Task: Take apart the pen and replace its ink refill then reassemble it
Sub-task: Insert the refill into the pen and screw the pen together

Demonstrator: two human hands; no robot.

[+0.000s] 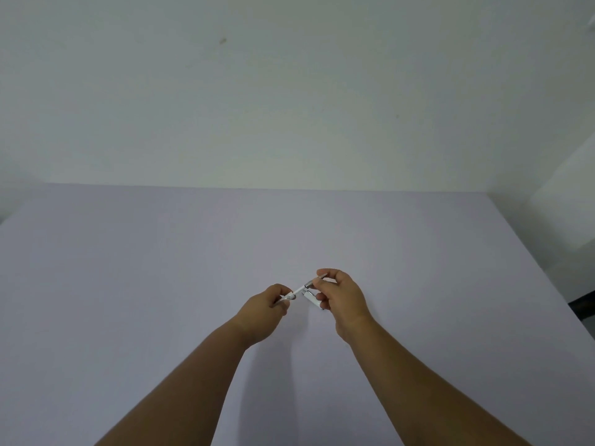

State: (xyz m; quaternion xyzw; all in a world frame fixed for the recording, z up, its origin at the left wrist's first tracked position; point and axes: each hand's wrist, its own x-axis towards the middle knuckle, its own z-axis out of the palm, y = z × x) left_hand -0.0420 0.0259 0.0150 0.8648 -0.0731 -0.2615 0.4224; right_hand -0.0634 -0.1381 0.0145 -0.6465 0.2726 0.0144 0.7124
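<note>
A slim white and silver pen (300, 288) stretches slantwise between both hands above the table. My left hand (269, 309) pinches its lower left end, fingers closed around it. My right hand (339, 296) grips the upper right end, where a silver collar shows. A second white piece (313, 299), short and tube-like, pokes out from under my right hand's fingers; whether it is held or lying on the table I cannot tell. The pen's ends are hidden inside the fingers.
A pale lilac table (161, 300) fills the lower view, its far edge meeting a white wall (289, 91). The table's right edge runs diagonally at the right, with a dark floor strip (582, 309) beyond it.
</note>
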